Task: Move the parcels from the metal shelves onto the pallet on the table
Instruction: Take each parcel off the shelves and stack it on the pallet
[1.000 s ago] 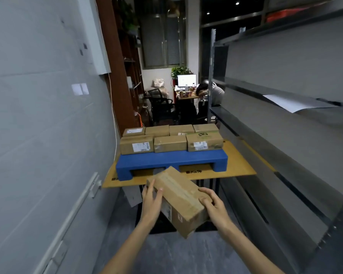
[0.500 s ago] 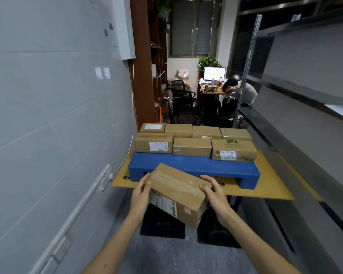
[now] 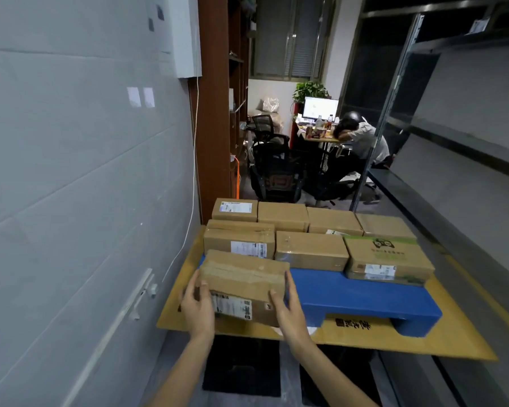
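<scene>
Where metal shelves [image 3: 465,148] line 3 o'clock, yellow desk [image 3: 453,342], blue pallet [image 3: 353,292] on it, seven parcels [image 3: 310,249] across its 12 o'clock side, held parcel [image 3: 244,284] over its 8 o'clock corner, left hand [image 3: 199,308] and right hand [image 3: 291,311] clasping its ends, thumbs on near face.

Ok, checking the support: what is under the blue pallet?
The blue pallet stands on the yellow table, black print showing in its leg gap. The held parcel, left hand and right hand cover its left end.
</scene>
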The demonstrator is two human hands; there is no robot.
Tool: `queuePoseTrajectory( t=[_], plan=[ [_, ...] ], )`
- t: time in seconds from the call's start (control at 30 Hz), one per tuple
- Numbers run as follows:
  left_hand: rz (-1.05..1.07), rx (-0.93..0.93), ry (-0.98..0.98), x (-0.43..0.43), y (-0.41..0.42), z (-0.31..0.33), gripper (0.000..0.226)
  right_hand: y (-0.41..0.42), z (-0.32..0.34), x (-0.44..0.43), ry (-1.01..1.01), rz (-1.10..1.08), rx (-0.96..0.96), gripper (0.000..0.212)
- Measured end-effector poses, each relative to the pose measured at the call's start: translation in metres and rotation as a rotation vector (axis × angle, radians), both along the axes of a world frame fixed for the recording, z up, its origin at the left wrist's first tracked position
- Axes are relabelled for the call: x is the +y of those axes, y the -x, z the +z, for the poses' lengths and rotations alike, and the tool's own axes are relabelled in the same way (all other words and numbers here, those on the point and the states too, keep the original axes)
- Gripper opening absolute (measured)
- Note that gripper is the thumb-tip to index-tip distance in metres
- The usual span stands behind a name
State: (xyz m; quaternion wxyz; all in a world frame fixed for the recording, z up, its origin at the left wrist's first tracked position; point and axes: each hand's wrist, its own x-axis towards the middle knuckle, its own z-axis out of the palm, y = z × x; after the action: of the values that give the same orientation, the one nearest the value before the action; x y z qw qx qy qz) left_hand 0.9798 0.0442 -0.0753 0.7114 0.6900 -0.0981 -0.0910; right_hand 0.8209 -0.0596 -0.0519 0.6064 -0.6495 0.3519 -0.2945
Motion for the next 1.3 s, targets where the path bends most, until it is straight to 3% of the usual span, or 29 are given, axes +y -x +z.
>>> queuePoseTrajectory(
  t=[0.1,0.37,0.8,1.3],
  plan=[
    [-0.029,-0.026,-0.053,-0.022,-0.034,-0.013,0.041,-0.041,-0.016,-0.015,0.047,-0.014,0.052,0.058],
    [-0.13,-0.061,-0.233,-0.056,-0.091,-0.052,0.036,-0.1,-0.049,-0.059,-0.055,-0.067,0.109,0.052],
    [-0.221,-0.046,-0.322,-0.073,-0.104,-0.082,0.055,-0.133,-0.076,-0.087,-0.127,-0.117,0.086,0.048],
    [-0.265,-0.131,-0.428,-0.071,-0.101,-0.085,0.063,-0.117,-0.059,-0.09,-0.122,-0.106,0.115,0.054]
  ],
)
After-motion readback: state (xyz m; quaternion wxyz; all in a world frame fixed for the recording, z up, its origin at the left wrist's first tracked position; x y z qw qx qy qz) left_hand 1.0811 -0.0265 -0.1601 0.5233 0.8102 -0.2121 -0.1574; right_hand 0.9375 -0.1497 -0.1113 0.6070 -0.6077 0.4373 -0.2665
